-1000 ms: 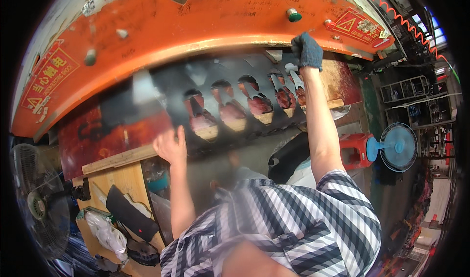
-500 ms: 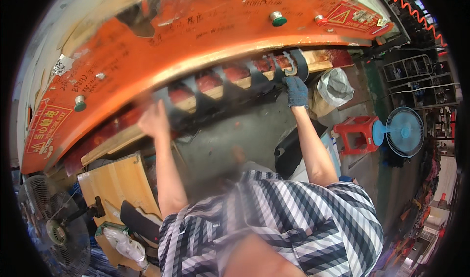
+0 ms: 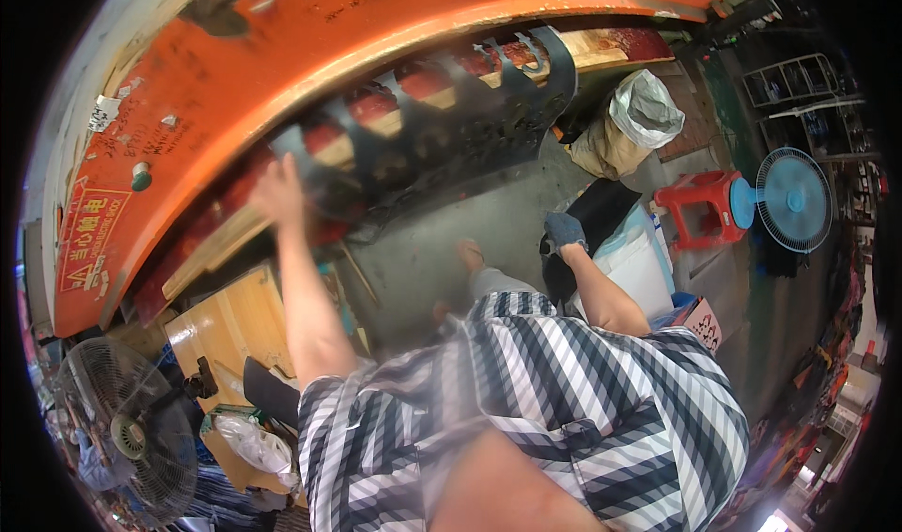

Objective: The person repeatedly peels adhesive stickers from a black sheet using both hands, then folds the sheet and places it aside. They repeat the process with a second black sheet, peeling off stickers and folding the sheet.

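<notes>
A long black sheet [image 3: 437,151] with cut-out shapes along its far edge lies across a wooden board [image 3: 221,250], under the orange machine's edge. It hangs over the near side, and its right end curls. My bare left hand [image 3: 279,194] is at the sheet's left end, its fingers smeared by motion; whether they grip is unclear. My right hand [image 3: 566,231], in a blue-grey glove, is away from that sheet. Its fingers are bunched over the left edge of another black sheet [image 3: 609,205] on a pale stack [image 3: 639,264]; what they hold is hidden.
The orange machine [image 3: 376,24] spans the far side. A sack with a silvery lining [image 3: 648,109], a red stool [image 3: 697,208] and a blue fan [image 3: 794,198] stand at right. At left are a wooden panel [image 3: 240,320] and a dark fan [image 3: 127,429].
My right hand has let go of the cut-out sheet's right end and come back to the black sheet on the stack. My left hand stays at the sheet's left end. The view has shifted.
</notes>
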Demonstrator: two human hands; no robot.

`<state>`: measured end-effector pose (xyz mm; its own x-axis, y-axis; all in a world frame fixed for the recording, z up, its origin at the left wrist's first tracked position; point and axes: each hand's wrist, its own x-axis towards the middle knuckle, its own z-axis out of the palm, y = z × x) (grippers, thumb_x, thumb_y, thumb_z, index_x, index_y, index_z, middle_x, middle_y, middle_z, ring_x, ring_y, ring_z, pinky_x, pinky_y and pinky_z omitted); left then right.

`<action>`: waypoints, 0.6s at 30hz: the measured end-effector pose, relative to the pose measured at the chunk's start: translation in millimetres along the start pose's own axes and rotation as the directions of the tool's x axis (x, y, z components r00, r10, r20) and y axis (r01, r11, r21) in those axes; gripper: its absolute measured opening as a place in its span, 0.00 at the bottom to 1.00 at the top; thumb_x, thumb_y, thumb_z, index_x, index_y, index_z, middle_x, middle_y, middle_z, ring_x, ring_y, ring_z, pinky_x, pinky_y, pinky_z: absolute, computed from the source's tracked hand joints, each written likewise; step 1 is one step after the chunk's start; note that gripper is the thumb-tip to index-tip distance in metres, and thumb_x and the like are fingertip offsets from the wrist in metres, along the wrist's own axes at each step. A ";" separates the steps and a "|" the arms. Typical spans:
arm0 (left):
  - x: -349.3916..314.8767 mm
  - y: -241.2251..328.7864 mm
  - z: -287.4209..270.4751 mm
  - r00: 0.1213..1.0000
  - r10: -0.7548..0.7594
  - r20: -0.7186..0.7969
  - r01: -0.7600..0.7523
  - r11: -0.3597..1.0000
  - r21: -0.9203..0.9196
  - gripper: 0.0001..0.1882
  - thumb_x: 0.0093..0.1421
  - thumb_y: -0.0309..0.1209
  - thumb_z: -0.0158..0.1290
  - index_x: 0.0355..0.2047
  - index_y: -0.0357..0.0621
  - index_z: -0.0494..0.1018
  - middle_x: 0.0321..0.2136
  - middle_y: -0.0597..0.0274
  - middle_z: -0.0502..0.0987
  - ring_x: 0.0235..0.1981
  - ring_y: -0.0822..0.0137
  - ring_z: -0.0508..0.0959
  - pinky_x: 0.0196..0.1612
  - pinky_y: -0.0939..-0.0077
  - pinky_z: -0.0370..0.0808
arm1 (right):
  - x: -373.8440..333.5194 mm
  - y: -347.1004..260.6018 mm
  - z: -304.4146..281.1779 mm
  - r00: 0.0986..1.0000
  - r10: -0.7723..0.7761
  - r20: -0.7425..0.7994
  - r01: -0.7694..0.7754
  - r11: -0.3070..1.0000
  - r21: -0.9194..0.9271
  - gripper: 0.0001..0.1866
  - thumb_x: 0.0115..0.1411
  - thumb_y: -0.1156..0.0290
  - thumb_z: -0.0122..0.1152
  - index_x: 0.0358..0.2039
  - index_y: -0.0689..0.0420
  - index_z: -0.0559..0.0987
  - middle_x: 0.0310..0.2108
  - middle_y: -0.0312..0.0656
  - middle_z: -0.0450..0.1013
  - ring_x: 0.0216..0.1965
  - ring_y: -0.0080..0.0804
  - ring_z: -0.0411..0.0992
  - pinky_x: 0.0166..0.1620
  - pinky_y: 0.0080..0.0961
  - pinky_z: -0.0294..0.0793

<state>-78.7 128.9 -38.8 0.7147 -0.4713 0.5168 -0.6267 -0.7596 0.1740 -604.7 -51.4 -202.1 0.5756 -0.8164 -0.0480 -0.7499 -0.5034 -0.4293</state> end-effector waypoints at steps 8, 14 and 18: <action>-45.3 13.2 -10.3 0.988 -0.025 0.155 0.041 0.994 -0.097 0.28 0.63 0.59 0.38 0.32 0.49 0.75 0.27 0.49 0.78 0.31 0.48 0.79 0.33 0.53 0.71 | -46.6 71.1 13.6 0.996 0.087 0.022 -0.089 0.983 0.158 0.07 0.54 0.71 0.51 0.29 0.55 0.78 0.32 0.51 0.76 0.34 0.50 0.75 0.36 0.41 0.73; -86.8 25.3 -44.4 0.975 -0.078 0.208 0.111 0.982 -0.153 0.26 0.62 0.57 0.43 0.29 0.45 0.71 0.26 0.46 0.78 0.35 0.44 0.76 0.41 0.54 0.67 | -74.8 32.3 -21.3 0.999 -0.036 0.029 0.038 0.998 -0.049 0.07 0.53 0.71 0.53 0.28 0.56 0.79 0.32 0.52 0.76 0.36 0.50 0.75 0.36 0.41 0.74; -124.0 26.9 -74.2 0.996 0.021 0.081 -0.007 0.986 -0.169 0.21 0.63 0.49 0.46 0.26 0.43 0.72 0.25 0.48 0.75 0.31 0.45 0.75 0.36 0.51 0.69 | -73.4 -12.2 -62.6 0.991 0.103 -0.082 -0.083 0.971 0.224 0.09 0.56 0.68 0.52 0.28 0.57 0.80 0.29 0.49 0.76 0.32 0.42 0.76 0.34 0.35 0.73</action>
<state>-207.2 200.2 -36.0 0.7239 -0.5221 0.4510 -0.6755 -0.6692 0.3095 -658.3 -3.1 -136.9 0.4661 -0.8846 -0.0179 -0.7026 -0.3577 -0.6152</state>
